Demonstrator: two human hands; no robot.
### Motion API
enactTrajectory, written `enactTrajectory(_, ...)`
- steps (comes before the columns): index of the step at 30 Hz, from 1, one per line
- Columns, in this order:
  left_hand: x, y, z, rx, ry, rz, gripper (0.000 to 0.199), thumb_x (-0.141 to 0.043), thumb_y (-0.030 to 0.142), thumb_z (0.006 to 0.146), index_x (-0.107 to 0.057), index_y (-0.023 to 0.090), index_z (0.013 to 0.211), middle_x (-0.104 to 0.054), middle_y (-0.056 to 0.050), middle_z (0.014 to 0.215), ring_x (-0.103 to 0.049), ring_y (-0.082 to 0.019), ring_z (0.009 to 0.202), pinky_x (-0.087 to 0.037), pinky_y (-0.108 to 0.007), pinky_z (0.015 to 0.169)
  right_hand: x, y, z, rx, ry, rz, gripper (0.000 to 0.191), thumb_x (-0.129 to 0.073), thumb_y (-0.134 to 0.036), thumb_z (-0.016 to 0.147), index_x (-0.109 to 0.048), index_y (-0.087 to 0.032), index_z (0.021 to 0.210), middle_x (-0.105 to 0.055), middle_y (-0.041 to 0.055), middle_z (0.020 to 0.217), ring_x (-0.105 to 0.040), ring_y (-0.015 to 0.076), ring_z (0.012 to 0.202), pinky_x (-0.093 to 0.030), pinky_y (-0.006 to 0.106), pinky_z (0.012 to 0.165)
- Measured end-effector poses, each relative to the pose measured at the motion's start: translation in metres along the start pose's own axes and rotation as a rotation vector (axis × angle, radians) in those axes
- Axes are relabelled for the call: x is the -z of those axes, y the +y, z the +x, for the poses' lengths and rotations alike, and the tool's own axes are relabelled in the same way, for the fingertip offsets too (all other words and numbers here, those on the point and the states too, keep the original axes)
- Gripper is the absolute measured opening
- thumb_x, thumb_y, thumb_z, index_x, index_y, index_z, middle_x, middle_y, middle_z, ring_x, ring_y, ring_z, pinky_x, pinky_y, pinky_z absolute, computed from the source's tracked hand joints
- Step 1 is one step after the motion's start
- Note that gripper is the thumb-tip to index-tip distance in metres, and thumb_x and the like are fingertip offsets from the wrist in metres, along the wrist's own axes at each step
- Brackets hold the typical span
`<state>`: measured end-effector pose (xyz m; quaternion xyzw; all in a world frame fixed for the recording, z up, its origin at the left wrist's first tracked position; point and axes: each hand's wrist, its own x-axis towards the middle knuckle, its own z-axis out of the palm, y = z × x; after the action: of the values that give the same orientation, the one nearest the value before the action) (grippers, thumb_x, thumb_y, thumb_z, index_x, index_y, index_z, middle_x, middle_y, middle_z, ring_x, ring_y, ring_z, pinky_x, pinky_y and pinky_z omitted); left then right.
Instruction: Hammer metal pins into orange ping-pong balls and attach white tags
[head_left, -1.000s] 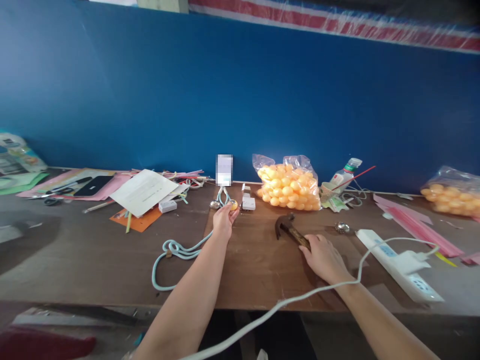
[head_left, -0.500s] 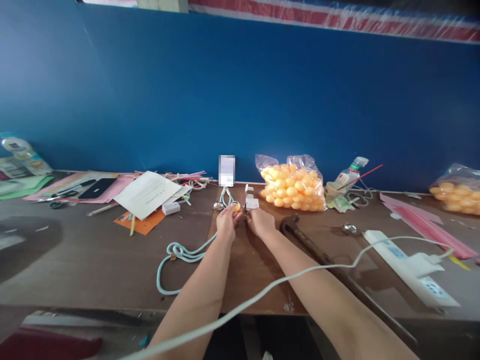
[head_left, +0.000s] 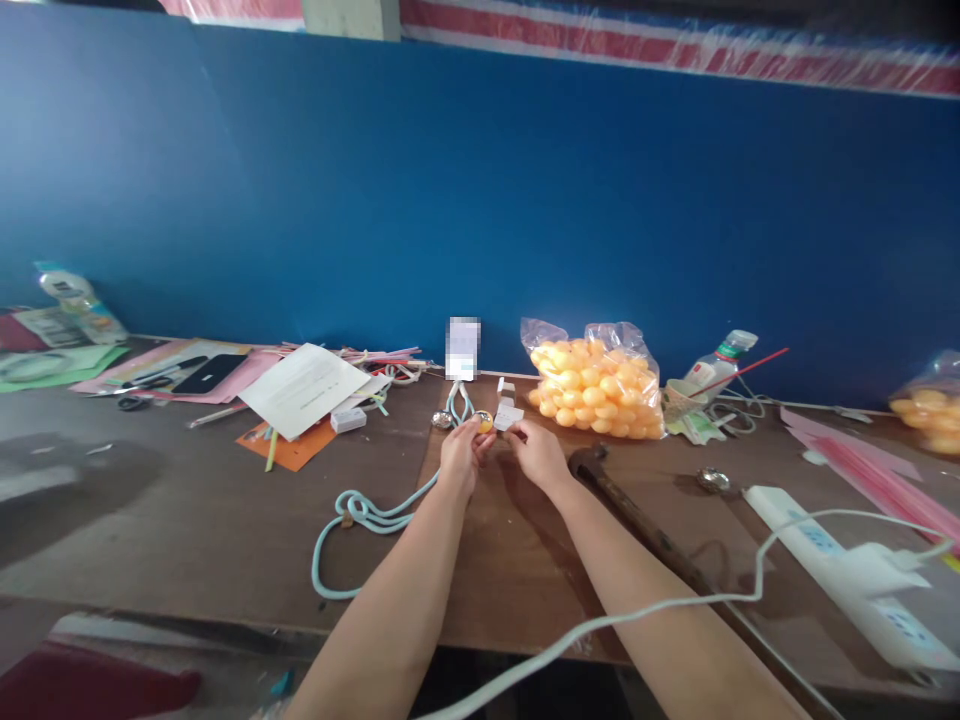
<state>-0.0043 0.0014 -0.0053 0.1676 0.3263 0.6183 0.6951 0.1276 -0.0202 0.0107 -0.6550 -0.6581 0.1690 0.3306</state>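
My left hand [head_left: 463, 458] is closed on a small round yellow and silver piece [head_left: 484, 422], pinched at the fingertips. To its right my right hand [head_left: 537, 452] has its fingertips pressed together at the lower edge of a small white box [head_left: 508, 415]; whether they grip it or something smaller is hidden. A shiny metal piece [head_left: 442, 421] lies left of my left hand. Light blue cord [head_left: 367, 508] curls on the table beside my left forearm, and its loops also show below an upright phone [head_left: 463, 348] with a blurred screen.
A bag of orange balls [head_left: 592, 385] stands right of centre. Beyond my right hand lie a dark curved bar [head_left: 637, 515], another metal piece [head_left: 712, 480] and a white power strip [head_left: 832, 560]. A white cable [head_left: 645, 611] crosses my right forearm. Papers [head_left: 304, 390] lie at left.
The view has shifted slightly, moving the table items rightward in the picture. My right hand has moved slightly away from the small white box, more of which now shows.
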Motion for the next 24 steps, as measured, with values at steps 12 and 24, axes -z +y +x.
enactTrajectory(12,0.001,-0.001,-0.008,0.108,-0.149,0.016,0.021,-0.058,0.01,0.083,-0.063,0.012,0.104,-0.071,-0.009,0.089,-0.069,-0.013,0.072,-0.056,-0.02,0.068,-0.003,0.009,-0.025,-0.189,-0.025,0.987,0.036,-0.075,-0.043,0.065,-0.067,-0.017,0.088,-0.068,0.0033,0.079,-0.058,0.0121,0.062,-0.049,0.024,0.052)
enactTrajectory(24,0.0,-0.006,-0.014,0.131,-0.179,0.145,0.018,-0.062,0.015,0.083,-0.064,0.012,0.101,-0.071,-0.011,0.091,-0.068,-0.013,0.07,-0.057,-0.025,0.072,-0.006,0.008,-0.024,-0.244,-0.064,1.192,0.032,-0.078,-0.038,0.063,-0.063,-0.019,0.085,-0.066,-0.001,0.075,-0.051,0.0078,0.055,-0.04,0.018,0.046)
